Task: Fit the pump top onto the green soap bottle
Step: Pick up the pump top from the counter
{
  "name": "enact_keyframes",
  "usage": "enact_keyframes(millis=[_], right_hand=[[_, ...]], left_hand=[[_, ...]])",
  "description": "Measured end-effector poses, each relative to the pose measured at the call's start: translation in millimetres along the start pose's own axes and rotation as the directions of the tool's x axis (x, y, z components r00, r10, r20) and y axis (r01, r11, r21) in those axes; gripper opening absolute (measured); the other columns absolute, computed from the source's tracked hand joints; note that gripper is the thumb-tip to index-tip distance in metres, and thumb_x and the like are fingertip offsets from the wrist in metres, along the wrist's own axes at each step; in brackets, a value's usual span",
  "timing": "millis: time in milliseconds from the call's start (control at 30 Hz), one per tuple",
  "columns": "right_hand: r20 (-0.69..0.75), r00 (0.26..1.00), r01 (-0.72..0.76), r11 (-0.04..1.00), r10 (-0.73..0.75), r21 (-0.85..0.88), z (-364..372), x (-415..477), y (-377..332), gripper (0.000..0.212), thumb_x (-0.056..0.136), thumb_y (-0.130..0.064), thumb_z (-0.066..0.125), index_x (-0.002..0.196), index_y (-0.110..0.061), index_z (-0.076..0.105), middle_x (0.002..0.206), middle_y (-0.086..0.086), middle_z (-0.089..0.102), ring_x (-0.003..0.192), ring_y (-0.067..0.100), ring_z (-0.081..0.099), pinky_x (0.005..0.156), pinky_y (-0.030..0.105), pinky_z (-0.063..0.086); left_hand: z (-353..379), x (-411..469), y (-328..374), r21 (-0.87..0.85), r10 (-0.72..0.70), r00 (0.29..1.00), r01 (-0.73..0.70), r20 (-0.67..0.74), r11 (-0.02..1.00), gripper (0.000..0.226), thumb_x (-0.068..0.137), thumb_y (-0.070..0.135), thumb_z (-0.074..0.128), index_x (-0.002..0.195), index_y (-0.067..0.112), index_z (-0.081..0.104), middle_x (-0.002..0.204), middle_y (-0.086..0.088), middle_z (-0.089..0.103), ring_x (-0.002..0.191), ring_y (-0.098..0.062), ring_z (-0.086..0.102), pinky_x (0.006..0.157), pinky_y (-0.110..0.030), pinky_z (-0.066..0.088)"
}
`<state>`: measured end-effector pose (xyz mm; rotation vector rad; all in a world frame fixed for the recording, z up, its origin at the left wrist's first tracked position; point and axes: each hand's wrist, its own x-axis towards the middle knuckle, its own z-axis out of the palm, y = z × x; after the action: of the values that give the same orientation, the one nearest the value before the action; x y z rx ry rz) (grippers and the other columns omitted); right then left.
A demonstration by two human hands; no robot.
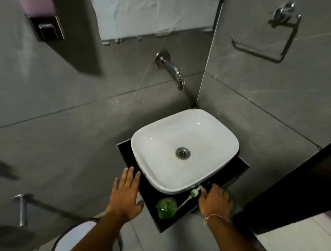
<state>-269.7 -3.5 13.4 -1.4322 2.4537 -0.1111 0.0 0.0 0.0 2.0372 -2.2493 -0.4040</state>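
Observation:
The green soap bottle stands on the black counter in front of the white basin, its neck without a top. The white pump top lies on the counter just right of the bottle, its tube pointing back toward the bottle. My right hand rests palm down beside the pump head, fingers next to it and not closed around it. My left hand hovers flat with fingers spread at the counter's left edge, holding nothing.
A white basin with a metal drain fills most of the counter. A wall tap juts out above it. A soap dispenser hangs on the left wall, a towel ring on the right. A bin stands below.

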Motion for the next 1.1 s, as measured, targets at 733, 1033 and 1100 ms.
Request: enact_keyframes(millis=[733, 1033, 1100], right_hand=[[0.442, 0.811, -0.572, 0.676, 0.383, 0.464, 79, 68, -16, 0.067, 0.081, -0.050, 0.069, 0.124, 0.000, 0.062, 0.132, 0.023, 0.063, 0.121, 0.040, 0.060, 0.099, 0.042, 0.048], [0.192, 0.893, -0.335, 0.316, 0.407, 0.888, 46, 25, 11, 0.024, 0.081, -0.041, 0.075, 0.074, -0.019, 0.070, 0.080, -0.001, 0.071, 0.084, 0.028, 0.064, 0.075, 0.031, 0.045], [0.022, 0.956, -0.125, 0.340, 0.293, 0.932, 27, 0, 11, 0.022, 0.079, -0.049, 0.074, 0.082, -0.028, 0.075, 0.079, -0.009, 0.074, 0.086, 0.020, 0.069, 0.073, 0.027, 0.049]], left_hand=[[99, 3, 37, -0.434, -0.060, 0.993, 0.097, 0.099, 0.896, 0.073, 0.065, 0.063, 0.071, 0.132, 0.043, 0.047, 0.163, 0.000, 0.014, 0.150, -0.023, 0.007, 0.119, -0.051, 0.017], [104, 6, 28, -0.448, -0.028, 0.993, 0.077, 0.114, 0.891, 0.070, 0.065, 0.069, 0.070, 0.127, 0.043, 0.052, 0.163, -0.002, 0.014, 0.150, -0.021, 0.005, 0.120, -0.052, 0.014], [104, 6, 27, -0.447, -0.022, 0.994, 0.070, 0.111, 0.892, 0.071, 0.064, 0.072, 0.068, 0.128, 0.044, 0.052, 0.163, -0.002, 0.014, 0.150, -0.021, 0.004, 0.120, -0.051, 0.014]])
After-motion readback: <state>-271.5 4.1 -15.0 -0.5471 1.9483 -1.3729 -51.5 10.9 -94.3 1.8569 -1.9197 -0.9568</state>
